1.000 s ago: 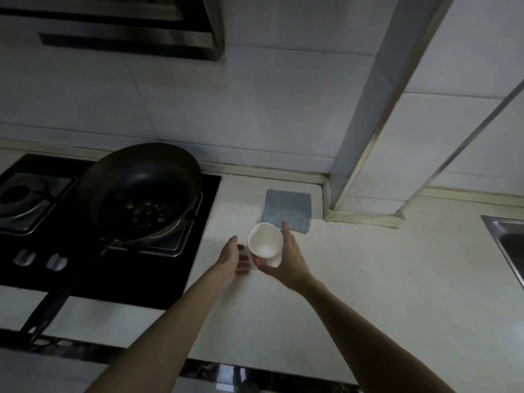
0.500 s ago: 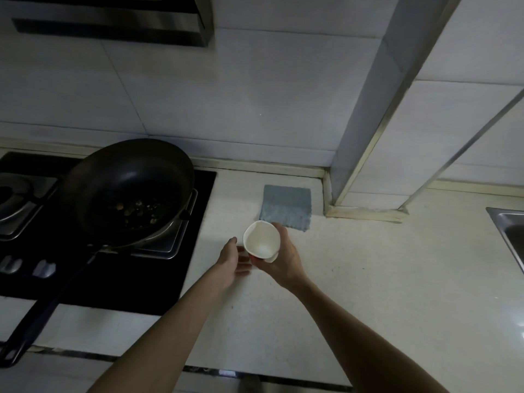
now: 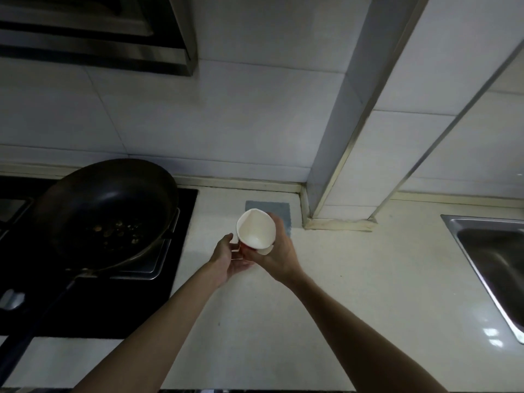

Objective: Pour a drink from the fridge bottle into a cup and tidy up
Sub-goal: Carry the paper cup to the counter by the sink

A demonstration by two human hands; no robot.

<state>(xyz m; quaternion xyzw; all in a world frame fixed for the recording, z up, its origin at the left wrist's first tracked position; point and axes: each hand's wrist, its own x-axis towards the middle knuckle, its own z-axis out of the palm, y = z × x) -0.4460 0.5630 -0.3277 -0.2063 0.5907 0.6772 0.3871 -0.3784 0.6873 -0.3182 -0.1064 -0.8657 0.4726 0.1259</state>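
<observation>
My right hand [image 3: 276, 252] grips a white paper cup [image 3: 255, 229] just above the pale countertop [image 3: 354, 307], in front of the wall. The cup is tilted with its mouth toward me; its rim is squeezed into a pointed oval and the inside looks empty. My left hand [image 3: 226, 255] lies right beside it on the left, fingers loosely bent and touching the cup's lower part near my right fingertips. No bottle is in view.
A dark wok [image 3: 107, 214] with food scraps sits on the black hob [image 3: 158, 302], its long handle pointing toward me at the left. A grey cloth [image 3: 283, 211] lies behind the cup. A steel sink [image 3: 487, 251] is at the right, a tiled column [image 3: 334, 171] behind.
The cup has been lifted a little and turned further toward me, its rim squeezed narrower. My left hand has closed in from beside the cup to touch its lower part.
</observation>
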